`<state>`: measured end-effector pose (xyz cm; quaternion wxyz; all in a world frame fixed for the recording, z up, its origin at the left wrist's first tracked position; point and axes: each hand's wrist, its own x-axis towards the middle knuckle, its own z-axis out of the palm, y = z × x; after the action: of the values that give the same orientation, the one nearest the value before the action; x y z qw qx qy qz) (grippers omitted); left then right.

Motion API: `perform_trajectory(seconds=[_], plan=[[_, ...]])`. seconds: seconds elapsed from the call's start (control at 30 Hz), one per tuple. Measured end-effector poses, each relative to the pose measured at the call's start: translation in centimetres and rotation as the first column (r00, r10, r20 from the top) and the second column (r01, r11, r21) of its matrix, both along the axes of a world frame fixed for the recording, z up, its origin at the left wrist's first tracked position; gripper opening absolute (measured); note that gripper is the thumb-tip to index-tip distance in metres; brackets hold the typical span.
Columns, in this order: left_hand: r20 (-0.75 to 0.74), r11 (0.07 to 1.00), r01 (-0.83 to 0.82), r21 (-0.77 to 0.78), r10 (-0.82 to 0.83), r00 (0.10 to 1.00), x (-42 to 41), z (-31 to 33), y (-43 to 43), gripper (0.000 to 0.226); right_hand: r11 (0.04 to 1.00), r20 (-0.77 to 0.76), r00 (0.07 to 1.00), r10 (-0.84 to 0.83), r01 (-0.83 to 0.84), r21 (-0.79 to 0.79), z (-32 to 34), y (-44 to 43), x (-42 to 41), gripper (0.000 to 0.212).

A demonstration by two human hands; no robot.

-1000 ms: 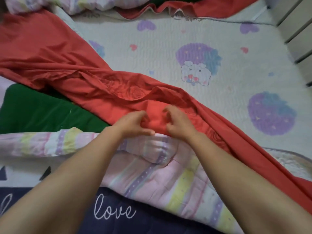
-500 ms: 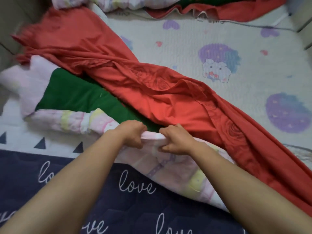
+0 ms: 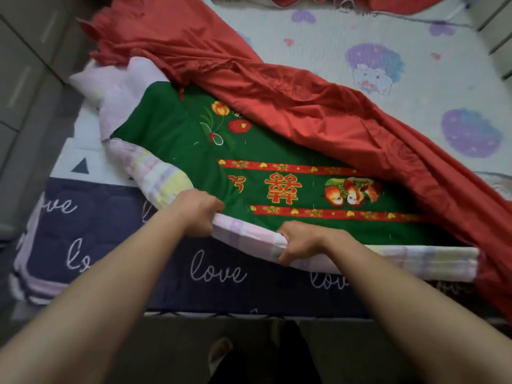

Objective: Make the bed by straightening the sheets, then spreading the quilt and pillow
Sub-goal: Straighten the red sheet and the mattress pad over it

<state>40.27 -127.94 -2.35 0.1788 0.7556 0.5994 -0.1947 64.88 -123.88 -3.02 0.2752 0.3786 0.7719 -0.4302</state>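
You have pulled the quilt (image 3: 194,151) toward you. A moment ago only a small green patch showed. Now a big green part with red flowers and gold marks is out from under the red sheet (image 3: 304,106). Your hands have also moved a bit apart along the edge. So the quilt is coming free, but I think it is far from spread. The red sheet lies bunched up on its far side, and the sheets are not flat yet.

Your left hand (image 3: 198,214) and right hand (image 3: 302,239) each have fingers curled tight round the quilt's stripy pink edge. The quilt lies at the near side of the bed, over the dark blue cover (image 3: 83,225). Its long way runs left to right along the bed's near edge, with the left end tipped away from you.
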Motion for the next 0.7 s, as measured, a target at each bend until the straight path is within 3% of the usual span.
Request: perform_trajectory(seconds=[0.33,0.6,0.7], plan=[[0.012,0.973,-0.034,-0.229,0.038,0.999,2.2,-5.1,-12.7,0.02,0.974,0.198,0.959,0.203,-0.218,0.061,-3.7,-8.5,0.1,0.022],[0.025,0.934,-0.14,-0.329,0.156,0.987,3.1,-10.0,-15.5,0.047,0.958,0.184,0.953,0.242,-0.264,0.11,-8.9,-11.0,0.7,0.026],[0.087,0.918,-0.185,-0.35,0.229,0.97,2.5,-10.1,-16.0,0.042,0.959,0.169,0.95,0.262,-0.275,0.061,-8.5,-11.1,0.7,0.026]])
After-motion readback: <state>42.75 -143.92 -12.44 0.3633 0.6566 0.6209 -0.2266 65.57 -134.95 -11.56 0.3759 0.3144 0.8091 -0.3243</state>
